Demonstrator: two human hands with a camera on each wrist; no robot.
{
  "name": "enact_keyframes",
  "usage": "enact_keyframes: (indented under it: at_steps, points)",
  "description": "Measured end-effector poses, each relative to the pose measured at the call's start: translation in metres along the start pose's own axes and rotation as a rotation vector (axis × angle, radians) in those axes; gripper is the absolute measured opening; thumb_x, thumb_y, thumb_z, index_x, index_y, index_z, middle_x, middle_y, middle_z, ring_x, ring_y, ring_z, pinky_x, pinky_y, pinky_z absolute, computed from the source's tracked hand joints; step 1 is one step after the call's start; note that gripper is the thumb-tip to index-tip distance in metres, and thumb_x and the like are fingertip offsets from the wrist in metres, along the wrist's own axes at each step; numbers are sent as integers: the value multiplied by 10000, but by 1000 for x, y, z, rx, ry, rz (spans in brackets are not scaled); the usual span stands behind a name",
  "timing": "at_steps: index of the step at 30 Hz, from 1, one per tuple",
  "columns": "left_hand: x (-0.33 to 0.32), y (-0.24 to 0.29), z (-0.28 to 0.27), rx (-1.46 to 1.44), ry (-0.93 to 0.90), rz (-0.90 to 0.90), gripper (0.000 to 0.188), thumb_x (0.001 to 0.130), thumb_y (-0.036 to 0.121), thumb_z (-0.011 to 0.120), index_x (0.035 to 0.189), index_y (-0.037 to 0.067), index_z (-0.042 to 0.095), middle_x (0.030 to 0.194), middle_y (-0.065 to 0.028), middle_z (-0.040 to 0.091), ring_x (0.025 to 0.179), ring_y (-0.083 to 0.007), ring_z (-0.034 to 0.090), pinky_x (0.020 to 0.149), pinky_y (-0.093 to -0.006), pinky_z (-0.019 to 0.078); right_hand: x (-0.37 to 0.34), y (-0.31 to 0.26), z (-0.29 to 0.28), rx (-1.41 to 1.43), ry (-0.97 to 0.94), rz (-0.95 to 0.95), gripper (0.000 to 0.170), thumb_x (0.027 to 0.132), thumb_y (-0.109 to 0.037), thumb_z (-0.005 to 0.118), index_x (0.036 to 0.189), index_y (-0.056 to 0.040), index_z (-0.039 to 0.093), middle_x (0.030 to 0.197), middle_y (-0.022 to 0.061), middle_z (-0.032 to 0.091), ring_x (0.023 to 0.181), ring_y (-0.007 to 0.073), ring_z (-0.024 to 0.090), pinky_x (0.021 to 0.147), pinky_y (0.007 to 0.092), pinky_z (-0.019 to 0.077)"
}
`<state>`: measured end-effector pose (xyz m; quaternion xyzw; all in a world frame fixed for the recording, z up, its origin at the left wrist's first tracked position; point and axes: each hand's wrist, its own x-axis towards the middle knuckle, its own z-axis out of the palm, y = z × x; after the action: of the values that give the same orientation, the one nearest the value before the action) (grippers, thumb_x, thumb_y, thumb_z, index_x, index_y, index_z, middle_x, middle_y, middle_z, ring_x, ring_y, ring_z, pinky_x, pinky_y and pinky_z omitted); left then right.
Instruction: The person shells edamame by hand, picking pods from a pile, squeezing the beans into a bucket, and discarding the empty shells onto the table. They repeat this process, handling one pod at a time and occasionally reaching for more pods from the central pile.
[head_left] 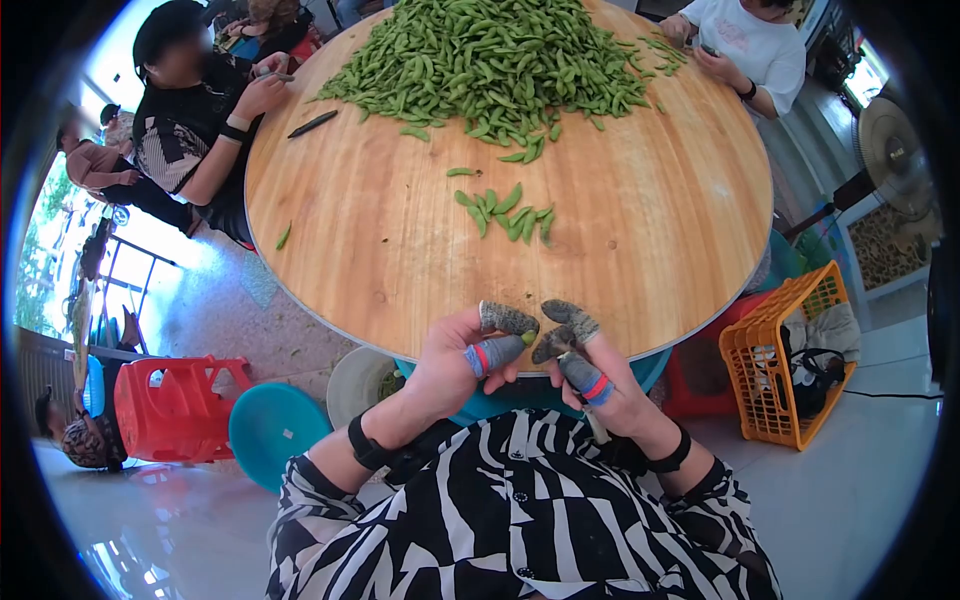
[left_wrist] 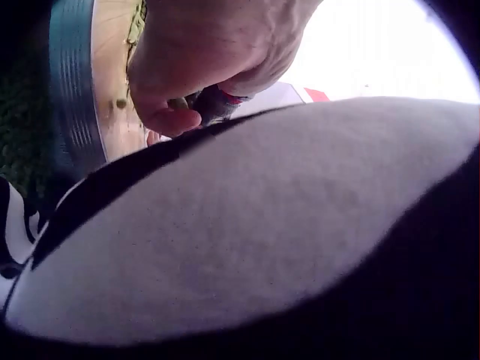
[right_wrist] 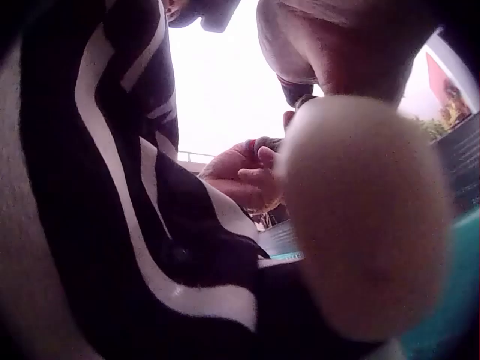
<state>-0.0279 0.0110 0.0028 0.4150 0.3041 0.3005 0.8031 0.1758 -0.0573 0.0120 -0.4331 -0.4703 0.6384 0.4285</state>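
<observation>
Two hands: the left hand (head_left: 445, 360) and the right hand (head_left: 610, 378) are facing each other at the near edge of the wooden table (head_left: 350, 240), their fingertips just apart.
Left grip: thumb and forefinger are pinching a green pod (head_left: 529, 338), with only a small end of it showing at the covered tips.
Right grip: thumb and fingers are bending toward one another just beside the pod; whether they are holding anything I cannot tell, and neither wrist view is settling it.
Finger covers: grey cloth sleeves (head_left: 505, 350) are wrapping the thumbs and some fingers of both hands.
Loose pods: a small cluster of pods (head_left: 512, 212) is lying ahead of the grip, well apart from it, and a large heap of pods (head_left: 490, 70) is rising farther beyond.
Slip risk: because thick cloth is gripping such a small piece, the pod could well be sliding out sideways if the pinch loosens.
Squeeze risk: the covers are probably dulling touch, so too hard a press could be crushing the pod or shooting a bean away.
Edge risk: the grip is hovering by the brink, so anything dropped could be falling past the table toward the teal surface (head_left: 500, 402) below the hands.
</observation>
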Motion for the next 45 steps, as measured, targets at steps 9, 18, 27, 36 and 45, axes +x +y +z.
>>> enact_keyframes:
  at_steps: [9, 18, 27, 36, 45]
  points:
    - [10, -9, 17, -80, 203, 79, 286, 833, -26, 601, 1110, 9, 542, 935, -73, 644, 843, -158, 628, 746, -270, 503, 3, 4, -1, 127, -62, 16, 426, 995, -157, 353, 1411, -70, 314, 759, 39, 549, 535, 44, 441, 460, 166, 350]
    - [13, -14, 18, 36, 179, 252, 408, 828, -71, 607, 1192, 9, 440, 949, -42, 624, 894, -95, 574, 829, -230, 454, 7, 12, 0, 223, -74, 3, 425, 1001, -157, 348, 1417, -77, 317, 709, 36, 543, 500, 41, 428, 440, 166, 344]
    - [10, -20, 17, 85, 197, 312, 409, 837, -83, 587, 1200, 14, 426, 965, -36, 608, 921, -99, 567, 833, -231, 453, 7, 8, 1, 165, -48, -44, 378, 987, -111, 388, 1361, -68, 428, 731, 44, 571, 508, 35, 441, 434, 163, 347]
    - [9, -20, 19, 85, 198, 350, 385, 834, -91, 580, 1176, 13, 435, 974, -40, 604, 930, -108, 570, 834, -240, 457, 6, 6, 3, 99, -8, -82, 380, 963, -79, 446, 1343, -71, 458, 793, 52, 604, 541, 28, 460, 444, 165, 353]
    - [13, -9, 15, -112, 131, 241, 379, 804, -109, 586, 1148, -9, 461, 937, -58, 616, 902, -116, 577, 829, -251, 461, 4, 2, 1, -28, 20, -101, 398, 907, -16, 510, 1304, -41, 499, 817, 32, 605, 613, 40, 492, 542, 185, 401]
